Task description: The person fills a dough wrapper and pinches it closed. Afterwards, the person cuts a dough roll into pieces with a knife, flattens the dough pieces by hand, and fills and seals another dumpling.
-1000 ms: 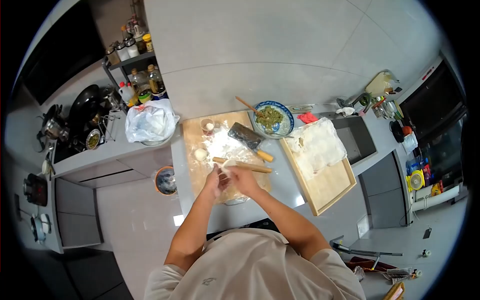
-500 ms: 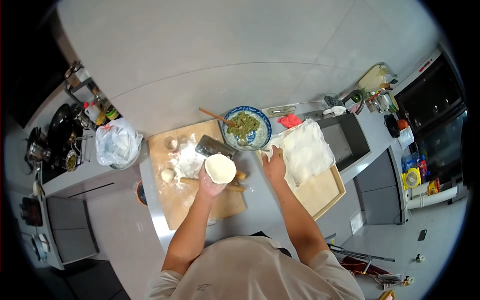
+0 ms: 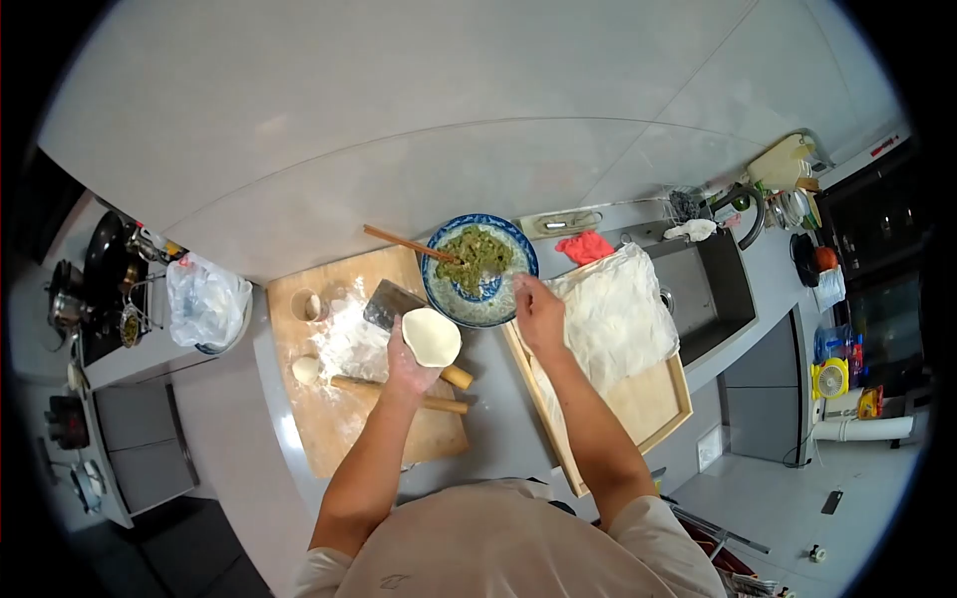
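Observation:
My left hand (image 3: 409, 367) holds up a round, pale dough wrapper (image 3: 432, 337), cupped at its edges. My right hand (image 3: 539, 317) has its fingers closed together at the right rim of a blue-and-white bowl (image 3: 435, 296); whatever they grip is too small to make out. Green chopped filling (image 3: 473, 254) fills part of the bowl, and wooden chopsticks (image 3: 397, 240) lean out to the left. Below the wrapper, two wooden rods (image 3: 424, 401) and a dark flat blade (image 3: 387, 303) lie partly hidden by my left hand.
A floured wooden board (image 3: 329, 439) bears a dough ball (image 3: 306, 371) and a small cup (image 3: 306, 304). At right, a wooden tray (image 3: 653, 401) carries a white sheet (image 3: 623, 314). Behind it are a red cloth (image 3: 578, 247) and a sink (image 3: 698, 289). A plastic bag (image 3: 207, 299) sits at left.
My right hand has moved from the tray's left edge up to the bowl's right rim, its fingers drawing together. My left hand still holds the wrapper. The view has shifted a little.

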A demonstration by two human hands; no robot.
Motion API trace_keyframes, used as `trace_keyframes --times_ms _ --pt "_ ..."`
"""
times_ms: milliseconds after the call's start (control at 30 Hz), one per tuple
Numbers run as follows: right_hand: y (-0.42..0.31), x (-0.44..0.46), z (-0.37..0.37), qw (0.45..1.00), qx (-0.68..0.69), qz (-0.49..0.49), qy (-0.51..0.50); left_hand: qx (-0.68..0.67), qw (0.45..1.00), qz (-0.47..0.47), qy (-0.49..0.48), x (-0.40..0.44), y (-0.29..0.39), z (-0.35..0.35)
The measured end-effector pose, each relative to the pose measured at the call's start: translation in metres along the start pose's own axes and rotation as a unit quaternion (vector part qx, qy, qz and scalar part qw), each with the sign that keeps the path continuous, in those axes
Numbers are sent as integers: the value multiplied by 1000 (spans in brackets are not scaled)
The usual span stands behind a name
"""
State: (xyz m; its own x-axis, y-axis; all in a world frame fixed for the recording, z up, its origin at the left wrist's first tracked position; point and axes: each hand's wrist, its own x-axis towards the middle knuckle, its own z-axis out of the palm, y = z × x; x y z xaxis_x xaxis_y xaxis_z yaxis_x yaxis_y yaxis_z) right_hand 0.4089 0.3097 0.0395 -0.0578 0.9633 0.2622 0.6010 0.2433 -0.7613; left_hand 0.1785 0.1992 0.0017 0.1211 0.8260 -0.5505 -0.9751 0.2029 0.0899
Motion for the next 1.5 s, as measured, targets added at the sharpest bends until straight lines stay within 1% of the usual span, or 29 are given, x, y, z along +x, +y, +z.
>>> trace_keyframes --times_ms 33,67,100,167,200,233,300,367,433,467,600,667,700,767,833,933,1000,1033,1100,1133,1167,1233,1267,1300,1367,1400,1433,1500 --pt "5 4 -4 987 -35 -150 55 -4 1000 -2 3 -3 -1 2" --pt "9 9 -5 987 -36 -148 53 -4 999 -3 32 -4 -1 6" --pt "12 18 -5 984 -67 -162 37 -3 998 -3 59 -2 -1 5" --pt "12 32 -6 973 -127 -192 8 -5 999 -5 47 -1 -3 5" --pt "16 32 -1 965 -142 -222 5 -8 999 -8 36 0 -4 3" --pt "20 27 2 964 -143 -223 5 -9 999 -8 35 2 -5 2" --pt "20 8 8 961 -158 -222 -40 -12 1000 -13 21 4 -5 -1" --pt "8 -11 7 959 -153 -236 -34 -12 999 -11 28 3 -4 3" --pt "-8 -33 2 955 -163 -238 -73 -14 999 -8 36 3 -3 2" --pt "-11 -41 4 953 -146 -247 -98 -11 999 -5 31 4 -3 0" --pt "-21 -47 -5 953 -117 -266 -84 -6 999 -6 36 4 -3 0" --pt "-13 -36 -12 965 -143 -220 -18 -3 999 -7 44 1 -2 0" --pt "-13 -34 -12 965 -142 -220 -17 2 999 -1 53 2 -2 0" --pt "-12 -28 -12 973 -97 -206 -24 8 998 6 60 4 -1 1" --pt "-13 -26 -6 973 -95 -207 -29 23 996 27 79 2 -1 4" --pt "-5 -28 7 975 -115 -187 -31 23 997 21 75 2 -1 2" --pt "-4 -37 11 983 -100 -148 -53 24 997 20 72 7 -2 -2" --pt "-7 -44 13 982 -100 -149 -54 23 997 19 69 10 -3 -6" --pt "-20 -59 17 977 -78 -186 -76 22 998 21 62 13 -4 -9" --pt "-27 -64 18 979 -51 -182 -77 21 998 24 55 13 -5 -8" --pt "-31 -60 17 979 -51 -182 -78 20 998 24 55 14 -5 -7" --pt "-23 -49 18 971 -73 -227 -26 23 998 19 61 15 -4 -6" --pt "-18 -40 18 979 -74 -189 -33 23 997 20 64 14 -3 -7" --pt "-13 -33 19 979 -72 -188 -34 29 997 18 73 14 -3 -4" --pt "-7 -24 19 961 -80 -251 -81 38 996 16 80 11 -2 2" --pt "-8 -26 20 959 -93 -243 -110 37 996 12 85 10 -2 5" --pt "-8 -31 16 959 -93 -244 -109 35 995 7 91 9 -1 8" --pt "-13 -44 6 956 -52 -251 -143 32 996 6 82 13 0 7"
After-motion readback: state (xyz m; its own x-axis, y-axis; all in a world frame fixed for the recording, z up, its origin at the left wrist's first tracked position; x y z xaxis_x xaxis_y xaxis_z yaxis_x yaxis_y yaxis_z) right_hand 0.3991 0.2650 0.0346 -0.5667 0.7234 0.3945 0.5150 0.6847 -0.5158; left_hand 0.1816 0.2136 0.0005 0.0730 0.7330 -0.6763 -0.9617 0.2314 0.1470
